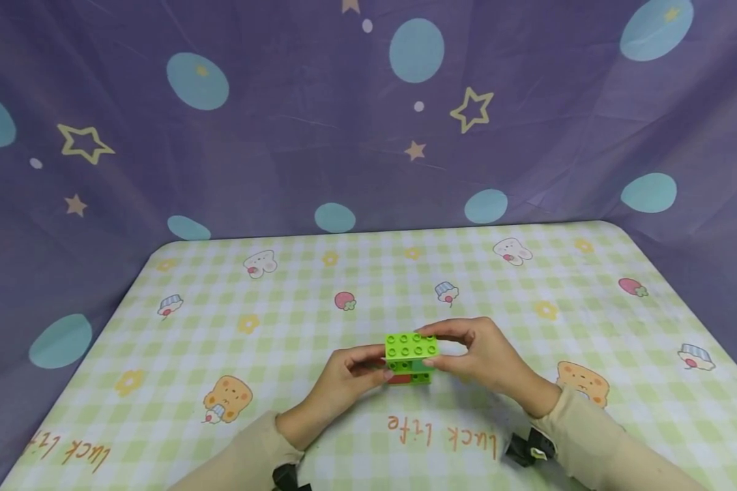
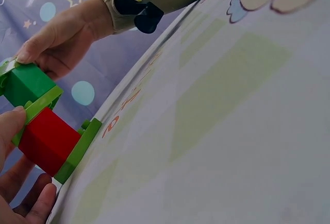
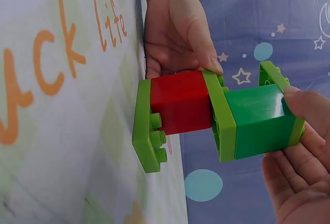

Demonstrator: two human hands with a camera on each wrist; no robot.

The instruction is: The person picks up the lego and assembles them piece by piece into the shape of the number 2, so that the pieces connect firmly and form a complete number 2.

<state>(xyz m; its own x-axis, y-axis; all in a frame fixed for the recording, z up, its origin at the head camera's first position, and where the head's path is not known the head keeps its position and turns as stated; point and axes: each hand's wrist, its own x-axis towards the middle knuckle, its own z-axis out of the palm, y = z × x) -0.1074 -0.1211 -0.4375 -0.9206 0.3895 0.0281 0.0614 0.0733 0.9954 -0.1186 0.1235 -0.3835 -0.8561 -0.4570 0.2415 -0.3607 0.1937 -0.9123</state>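
A small tower of toy building bricks stands on the table in front of me, between both hands. From the bottom it has a light green plate (image 3: 146, 131), a red brick (image 3: 181, 103), a second light green plate (image 3: 223, 123), a dark green brick (image 3: 263, 118) and a light green top plate (image 1: 410, 346). My left hand (image 1: 347, 378) grips the lower part, its thumb at the middle plate beside the red brick. With thumb and fingers, my right hand (image 1: 482, 354) pinches the top plate. The left fingers behind the tower are partly hidden in the head view.
The table wears a green and white checked cloth (image 1: 295, 286) printed with cartoon figures and lettering. A purple curtain (image 1: 270, 164) with stars and blue ovals hangs behind the table's far edge. Black devices are strapped at the left wrist (image 1: 288, 477) and right wrist (image 1: 530, 448).
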